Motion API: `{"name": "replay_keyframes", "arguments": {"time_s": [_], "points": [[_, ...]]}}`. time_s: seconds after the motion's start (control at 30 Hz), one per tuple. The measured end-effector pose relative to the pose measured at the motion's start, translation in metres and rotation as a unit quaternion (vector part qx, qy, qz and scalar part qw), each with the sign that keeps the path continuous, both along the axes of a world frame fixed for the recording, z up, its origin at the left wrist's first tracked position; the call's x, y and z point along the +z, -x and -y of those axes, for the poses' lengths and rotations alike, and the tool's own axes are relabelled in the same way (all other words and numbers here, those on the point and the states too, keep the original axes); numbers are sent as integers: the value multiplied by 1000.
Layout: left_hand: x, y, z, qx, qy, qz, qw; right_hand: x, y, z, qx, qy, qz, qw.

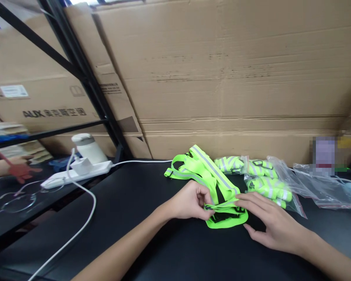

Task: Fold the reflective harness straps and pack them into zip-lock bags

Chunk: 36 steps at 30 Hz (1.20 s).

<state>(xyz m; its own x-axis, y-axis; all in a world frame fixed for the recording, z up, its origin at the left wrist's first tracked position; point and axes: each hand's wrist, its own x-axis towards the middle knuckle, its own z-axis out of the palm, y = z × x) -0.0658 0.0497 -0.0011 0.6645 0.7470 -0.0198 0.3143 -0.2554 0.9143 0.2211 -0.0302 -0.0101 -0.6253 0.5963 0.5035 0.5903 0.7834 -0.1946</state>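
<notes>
A neon-yellow reflective harness (pixel 204 168) with grey stripes and black buckles lies loosely bunched on the black table. My left hand (pixel 193 201) pinches a strap of it near the front, thumb and forefinger pressed together. On the harness's right side, my right hand (pixel 269 222) rests its outstretched fingers against the folded straps, the thumb apart below. The front part of the harness is gathered in layers between both hands. Just behind my right hand lie rolled reflective harnesses in clear bags (pixel 269 187).
Clear plastic bags (pixel 327 187) lie at the right. A white power strip (pixel 76 175) with a cable and a white lidded bottle (pixel 89 148) stand at the left by a black metal frame (pixel 87 74). Large cardboard (pixel 222 78) walls the back. Another person's hand (pixel 20 168) shows far left.
</notes>
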Motion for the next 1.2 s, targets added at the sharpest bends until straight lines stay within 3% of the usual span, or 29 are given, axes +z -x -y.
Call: {"name": "replay_keyframes", "arguments": {"time_s": [0.13,0.23,0.4,0.57,0.7,0.97,1.2], "points": [[3,2,-5,-11,121,21,992,-9,-1,-4,1,1,-37,999],[4,2,-7,-55,177,28,982,-15,-2,-5,12,62,-90,994],[8,2,-5,-90,162,6,983,-15,4,-3,-33,210,-166,963],[19,9,-4,-132,175,-54,974,-14,11,0,-46,285,-193,938],[24,13,-5,-148,163,-96,971,-14,12,1,-53,303,-194,931],[26,10,-5,-144,153,-35,977,-10,14,3,-46,294,-193,935],[33,13,3,-175,113,-44,977,-10,15,6,-49,276,-177,943]]}}
